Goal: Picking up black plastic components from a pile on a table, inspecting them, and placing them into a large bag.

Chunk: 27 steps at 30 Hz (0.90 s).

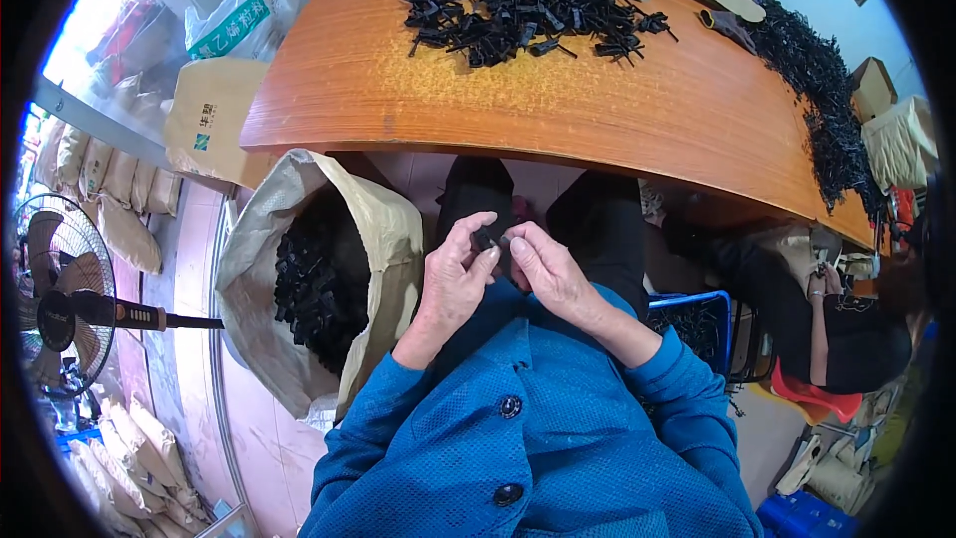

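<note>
Beside the open sack (pixel 383 229) of black parts, both hands pinching a small black part (pixel 488 236), wooden table (pixel 617 105) beyond

A curved wooden table with an orange-brown top (pixel 597 110) is seen across the upper part of the view, and a loose pile of small black plastic parts (pixel 528 15) is spread on it near its far edge. An open beige woven sack filled with black plastic pieces (pixel 314 289) is set on the pale tiled floor (pixel 261 438) to the left. A standing electric fan (pixel 50 299) is placed at the far left, and a blue plastic crate (pixel 697 324) is seen to the right.
</note>
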{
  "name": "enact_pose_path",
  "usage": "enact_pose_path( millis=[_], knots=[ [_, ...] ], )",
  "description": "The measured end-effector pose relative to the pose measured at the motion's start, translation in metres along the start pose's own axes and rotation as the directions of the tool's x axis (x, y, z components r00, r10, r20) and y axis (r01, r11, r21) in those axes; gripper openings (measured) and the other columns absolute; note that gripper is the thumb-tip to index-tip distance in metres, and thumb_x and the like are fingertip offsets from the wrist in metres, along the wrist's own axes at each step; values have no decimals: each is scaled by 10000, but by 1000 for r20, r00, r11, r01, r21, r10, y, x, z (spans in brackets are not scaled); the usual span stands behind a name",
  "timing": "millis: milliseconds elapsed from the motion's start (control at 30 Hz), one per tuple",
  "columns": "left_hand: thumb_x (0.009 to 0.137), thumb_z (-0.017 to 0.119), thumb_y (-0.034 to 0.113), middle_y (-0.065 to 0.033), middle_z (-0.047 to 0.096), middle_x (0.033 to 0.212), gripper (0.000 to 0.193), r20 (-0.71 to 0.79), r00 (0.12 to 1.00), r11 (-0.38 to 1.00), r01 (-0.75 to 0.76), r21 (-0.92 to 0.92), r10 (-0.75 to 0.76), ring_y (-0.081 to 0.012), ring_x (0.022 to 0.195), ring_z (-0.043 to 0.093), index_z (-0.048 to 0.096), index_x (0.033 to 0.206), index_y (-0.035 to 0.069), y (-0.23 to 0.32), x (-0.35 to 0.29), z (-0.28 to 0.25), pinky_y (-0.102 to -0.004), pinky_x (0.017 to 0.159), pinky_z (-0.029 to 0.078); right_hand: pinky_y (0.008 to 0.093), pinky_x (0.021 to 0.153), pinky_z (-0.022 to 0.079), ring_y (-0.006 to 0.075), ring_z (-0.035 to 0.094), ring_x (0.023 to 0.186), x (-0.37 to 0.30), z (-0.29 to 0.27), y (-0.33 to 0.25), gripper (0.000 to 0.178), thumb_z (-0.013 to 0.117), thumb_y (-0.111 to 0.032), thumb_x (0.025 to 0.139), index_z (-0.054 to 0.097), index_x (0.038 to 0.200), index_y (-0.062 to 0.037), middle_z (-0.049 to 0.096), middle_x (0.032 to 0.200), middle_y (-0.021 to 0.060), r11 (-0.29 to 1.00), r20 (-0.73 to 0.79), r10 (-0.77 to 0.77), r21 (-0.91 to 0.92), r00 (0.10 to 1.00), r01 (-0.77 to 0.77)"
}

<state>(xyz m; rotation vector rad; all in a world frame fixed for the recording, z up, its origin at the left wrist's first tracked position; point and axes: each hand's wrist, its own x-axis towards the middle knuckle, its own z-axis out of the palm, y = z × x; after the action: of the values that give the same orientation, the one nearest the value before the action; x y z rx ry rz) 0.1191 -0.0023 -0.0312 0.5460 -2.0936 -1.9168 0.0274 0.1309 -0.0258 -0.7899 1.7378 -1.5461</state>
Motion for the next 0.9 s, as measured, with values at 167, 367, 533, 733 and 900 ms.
enact_pose_path(
  millis=[167,367,533,733,900],
  knots=[
    [842,526,-102,-13,575,799,375,19,1000,1000,-11,-12,12,-62,670,559,499,1184,48,-3,-4,0,-207,580,471,265,537,404,109,493,599,2,10,8,215,423,-210,1004,511,1029,-15,506,662,44,971,-14,-158,-186,987,152],
    [810,540,-99,-36,579,769,323,-11,990,969,-134,209,139,-71,638,565,500,1100,37,-3,-3,1,-236,572,486,305,547,425,160,531,594,2,10,6,174,446,-161,989,516,1008,-3,526,662,107,955,-3,-193,-231,981,187],
    [769,566,-86,-111,587,775,307,-86,952,878,-233,418,294,-163,606,601,516,1047,35,-5,-3,5,-288,563,483,394,531,448,386,616,682,4,13,3,107,482,-103,955,508,968,-1,581,747,225,965,-2,-149,-219,989,145],
    [766,600,-49,-171,590,828,300,-100,893,790,-331,517,439,-316,671,592,526,1045,32,-9,-1,9,-367,617,499,388,539,447,391,607,686,6,20,16,109,492,-111,952,514,993,-13,567,747,230,956,-79,-206,-230,975,183],
    [847,538,-53,-97,602,883,340,-220,963,988,-147,51,155,-169,689,594,478,1168,42,-10,5,7,-291,607,494,331,569,458,197,604,645,8,12,16,184,495,-183,968,517,1073,-34,578,723,107,995,-159,-98,-50,982,92]
  ],
)
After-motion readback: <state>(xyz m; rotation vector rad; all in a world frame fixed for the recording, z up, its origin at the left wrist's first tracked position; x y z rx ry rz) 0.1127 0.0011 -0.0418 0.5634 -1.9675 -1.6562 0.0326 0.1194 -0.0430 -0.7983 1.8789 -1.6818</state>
